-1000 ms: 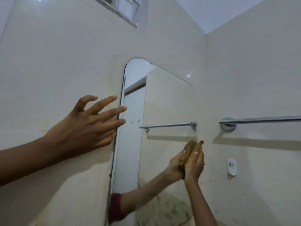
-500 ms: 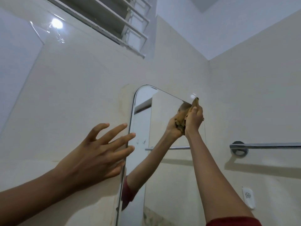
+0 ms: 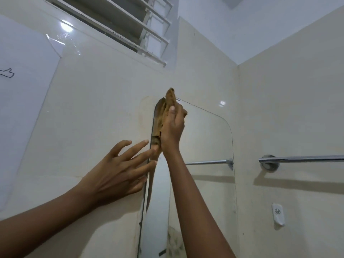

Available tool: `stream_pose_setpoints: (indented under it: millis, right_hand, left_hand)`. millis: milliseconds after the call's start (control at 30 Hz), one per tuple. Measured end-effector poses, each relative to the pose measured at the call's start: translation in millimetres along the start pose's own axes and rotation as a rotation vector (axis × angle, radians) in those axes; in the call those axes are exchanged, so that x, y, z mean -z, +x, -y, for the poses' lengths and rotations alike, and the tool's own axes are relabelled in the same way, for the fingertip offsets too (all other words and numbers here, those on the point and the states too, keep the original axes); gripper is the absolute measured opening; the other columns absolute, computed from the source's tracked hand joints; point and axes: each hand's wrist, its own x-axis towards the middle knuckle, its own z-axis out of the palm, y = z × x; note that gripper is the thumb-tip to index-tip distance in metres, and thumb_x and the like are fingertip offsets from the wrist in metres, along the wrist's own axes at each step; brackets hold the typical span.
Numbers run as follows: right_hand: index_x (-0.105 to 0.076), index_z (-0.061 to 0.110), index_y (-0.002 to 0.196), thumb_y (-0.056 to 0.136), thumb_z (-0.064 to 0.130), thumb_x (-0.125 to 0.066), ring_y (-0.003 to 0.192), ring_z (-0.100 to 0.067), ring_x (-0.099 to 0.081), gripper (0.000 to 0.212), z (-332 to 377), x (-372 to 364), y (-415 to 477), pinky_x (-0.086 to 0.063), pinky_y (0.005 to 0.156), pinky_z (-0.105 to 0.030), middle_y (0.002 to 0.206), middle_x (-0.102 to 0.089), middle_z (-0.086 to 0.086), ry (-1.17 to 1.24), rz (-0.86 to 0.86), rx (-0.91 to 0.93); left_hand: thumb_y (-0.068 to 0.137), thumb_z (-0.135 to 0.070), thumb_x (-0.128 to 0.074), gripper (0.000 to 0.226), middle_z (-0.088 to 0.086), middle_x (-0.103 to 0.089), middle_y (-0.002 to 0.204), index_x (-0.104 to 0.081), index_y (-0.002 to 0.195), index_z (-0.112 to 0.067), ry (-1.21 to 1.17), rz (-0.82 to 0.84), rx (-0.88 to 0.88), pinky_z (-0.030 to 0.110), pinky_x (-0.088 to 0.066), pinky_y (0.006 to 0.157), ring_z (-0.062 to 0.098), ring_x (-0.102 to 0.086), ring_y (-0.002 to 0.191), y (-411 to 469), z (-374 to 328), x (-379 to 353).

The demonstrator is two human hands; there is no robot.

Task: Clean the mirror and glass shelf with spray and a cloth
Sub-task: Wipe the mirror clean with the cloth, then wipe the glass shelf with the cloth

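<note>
A tall frameless mirror (image 3: 204, 142) with rounded top corners hangs on the cream tiled wall. My right hand (image 3: 173, 129) presses a brown cloth (image 3: 168, 101) flat against the mirror's top left corner, and the cloth's tip sticks up past the glass edge. My left hand (image 3: 119, 172) rests on the wall tiles beside the mirror's left edge, fingers spread and fingertips touching the rim. No spray bottle and no glass shelf are in sight.
A chrome towel bar (image 3: 301, 158) runs along the right wall, and its reflection shows in the mirror. Below it sits a small white wall hook (image 3: 278, 213). A louvred window (image 3: 119, 21) is high on the wall above the mirror.
My right hand has carried the cloth up from the mirror's lower right side, across the top right corner, to the top left corner. My left hand has stayed by the left edge.
</note>
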Motion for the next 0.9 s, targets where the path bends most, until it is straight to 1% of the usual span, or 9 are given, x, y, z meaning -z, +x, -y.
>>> stream_pose_setpoints:
  millis: [133, 233, 300, 367, 500, 600, 733, 800, 900]
  right_hand:
    - [-0.051, 0.010, 0.124, 0.101, 0.022, -0.033, 0.098, -0.011, -0.050, 0.032, 11.9, -3.2, -25.3, -0.042, 0.079, -0.013, 0.099, -0.054, 0.009, 0.100, 0.044, -0.111]
    - [-0.055, 0.018, 0.116, 0.100, 0.022, -0.035, 0.103, -0.015, -0.054, 0.027, 21.1, 2.2, -45.4, -0.044, 0.084, -0.018, 0.118, -0.058, -0.006, 0.235, 0.056, -0.278]
    - [-0.057, 0.025, 0.106, 0.099, 0.020, -0.037, 0.111, -0.019, -0.056, 0.022, 29.3, 6.7, -60.4, -0.046, 0.095, -0.030, 0.115, -0.060, -0.004, 0.366, 0.064, -0.401]
    - [-0.058, 0.019, 0.112, 0.099, 0.017, -0.038, 0.115, -0.023, -0.056, 0.024, 33.9, 13.9, -78.7, -0.044, 0.101, -0.033, 0.117, -0.061, -0.007, 0.515, 0.071, -0.518]
    - [-0.054, 0.009, 0.125, 0.099, 0.021, -0.039, 0.121, -0.031, -0.054, 0.033, 34.5, 39.8, -136.1, -0.046, 0.099, -0.039, 0.131, -0.056, -0.020, 0.781, 0.136, -0.831]
    - [-0.051, 0.007, 0.132, 0.097, 0.030, -0.041, 0.116, -0.033, -0.055, 0.043, 32.5, 70.3, -184.0, -0.048, 0.090, -0.039, 0.133, -0.054, -0.022, 0.919, 0.197, -1.085]
    - [-0.057, -0.002, 0.124, 0.097, 0.035, -0.038, 0.113, -0.034, -0.057, 0.050, 25.5, 106.9, -245.7, -0.044, 0.099, -0.044, 0.125, -0.059, -0.024, 1.024, 0.184, -1.352]
    - [-0.062, -0.002, 0.117, 0.096, 0.038, -0.039, 0.105, -0.035, -0.064, 0.051, 22.7, 120.8, -269.9, -0.051, 0.092, -0.043, 0.115, -0.065, -0.025, 1.041, 0.191, -1.402]
    - [-0.070, 0.000, 0.106, 0.090, 0.040, -0.047, 0.091, -0.034, -0.071, 0.049, 22.8, 134.1, -302.1, -0.059, 0.078, -0.043, 0.103, -0.071, -0.023, 1.060, 0.196, -1.450]
  left_hand:
    - [0.082, -0.020, -0.041, 0.029, 0.012, -0.069, 0.106, -0.065, 0.095, -0.012, -0.216, -0.126, 0.065, 0.040, -0.042, 0.081, 0.032, -0.065, 0.095, 0.5, 1.0, 13.1]
    - [0.081, -0.014, -0.040, 0.019, 0.017, -0.066, 0.092, -0.055, 0.091, -0.007, -0.462, -0.175, 0.300, 0.035, -0.034, 0.071, 0.031, -0.058, 0.079, -8.0, 2.4, 26.9]
    - [0.081, -0.014, -0.038, 0.020, 0.018, -0.061, 0.089, -0.052, 0.093, -0.005, -0.606, -0.227, 0.522, 0.030, -0.029, 0.066, 0.024, -0.048, 0.079, -17.1, 0.7, 34.2]
    - [0.082, -0.015, -0.037, 0.023, 0.013, -0.058, 0.090, -0.053, 0.095, -0.004, -0.705, -0.286, 0.692, 0.025, -0.028, 0.063, 0.014, -0.042, 0.082, -27.9, -6.1, 42.4]
    - [0.083, -0.014, -0.040, 0.017, -0.004, -0.055, 0.091, -0.052, 0.096, -0.014, -0.930, -0.325, 0.891, 0.017, -0.043, 0.066, 0.011, -0.050, 0.084, -54.1, -23.3, 68.5]
    - [0.083, -0.020, -0.042, 0.015, -0.012, -0.063, 0.087, -0.054, 0.083, -0.029, -1.118, -0.273, 1.009, 0.008, -0.044, 0.066, 0.005, -0.059, 0.083, -77.9, -39.5, 89.8]
    - [0.084, -0.019, -0.052, 0.016, -0.011, -0.067, 0.091, -0.060, 0.085, -0.033, -1.306, -0.081, 1.203, 0.030, -0.052, 0.068, 0.011, -0.065, 0.084, -117.2, -70.2, 111.4]
    - [0.090, -0.011, -0.053, 0.024, -0.008, -0.068, 0.098, -0.062, 0.094, -0.032, -1.414, 0.036, 1.280, 0.030, -0.052, 0.070, 0.015, -0.065, 0.089, -132.8, -87.7, 117.3]
    - [0.091, -0.022, -0.051, 0.029, -0.013, -0.063, 0.108, -0.056, 0.118, -0.030, -1.574, 0.267, 1.377, 0.019, -0.051, 0.069, 0.008, -0.061, 0.097, -159.2, -115.8, 128.3]
